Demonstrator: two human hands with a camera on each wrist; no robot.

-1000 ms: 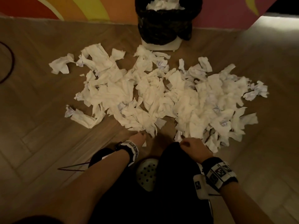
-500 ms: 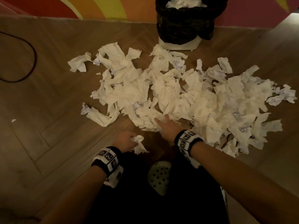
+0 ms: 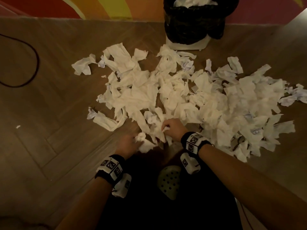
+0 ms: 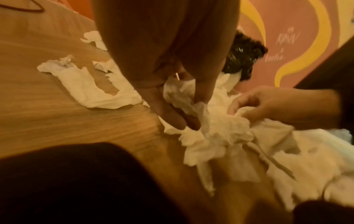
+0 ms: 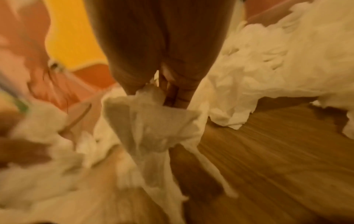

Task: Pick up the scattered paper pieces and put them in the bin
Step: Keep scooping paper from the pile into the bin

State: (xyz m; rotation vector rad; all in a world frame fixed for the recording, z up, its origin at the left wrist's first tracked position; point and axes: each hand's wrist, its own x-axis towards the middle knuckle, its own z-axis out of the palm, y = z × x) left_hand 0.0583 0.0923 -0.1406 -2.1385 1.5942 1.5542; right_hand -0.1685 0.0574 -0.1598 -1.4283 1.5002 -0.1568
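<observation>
A wide heap of torn white paper pieces (image 3: 207, 103) covers the wooden floor in front of me. The bin (image 3: 194, 22), lined with a black bag and holding white paper, stands against the wall beyond the heap. My left hand (image 3: 131, 143) grips a crumpled wad of paper (image 4: 180, 97) at the heap's near edge. Just to its right, my right hand (image 3: 171, 128) is curled round a bunch of paper pieces (image 5: 153, 121) that hangs from its fingers. The two hands are close together, low over the floor.
A dark cable (image 3: 33, 63) loops across the floor at far left. One small paper scrap (image 3: 18, 126) lies alone on the left. A pale perforated shoe (image 3: 169, 181) and dark clothing sit below my hands. A colourful painted wall (image 3: 99, 7) runs behind the bin.
My right hand went from lying flat on the heap to curling round a bunch of paper. The left hand, still holding its wad, moved right towards it. The view shifted slightly.
</observation>
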